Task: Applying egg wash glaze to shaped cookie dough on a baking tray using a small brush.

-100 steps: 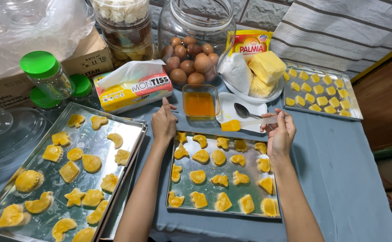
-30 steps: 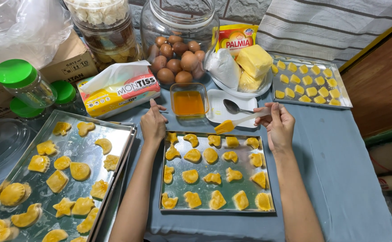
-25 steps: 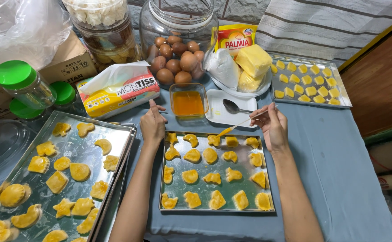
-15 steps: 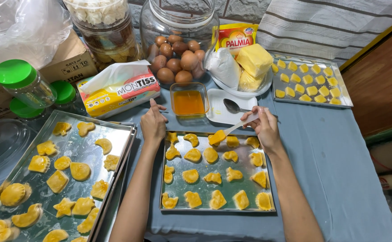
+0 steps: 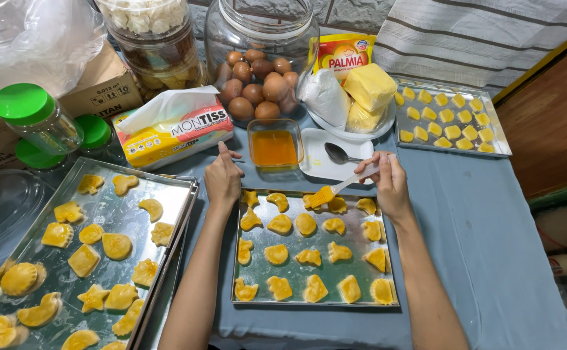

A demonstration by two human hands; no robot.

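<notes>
While the left hand [image 5: 222, 181] lies flat, fingers loose, on the rectangular metal baking tray's [image 5: 387, 259] corner | right hand [image 5: 387, 181] pinches a white-handled pastry brush [image 5: 335, 191] | bristles touching a yellow shaped cookie [image 5: 316, 202]

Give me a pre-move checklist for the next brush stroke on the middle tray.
1. Brush held in right hand: ok, bristles on a cookie in the top row.
2. Left hand steadying the tray: ok, it rests at the top left corner.
3. Glaze in the small dish: ok, orange liquid visible.
4. Path from dish to tray: ok, only the spoon on its white plate lies beside it.
5. Which cookies are already glazed: cannot tell.
6. Tray flat on the blue cloth: ok.
</notes>
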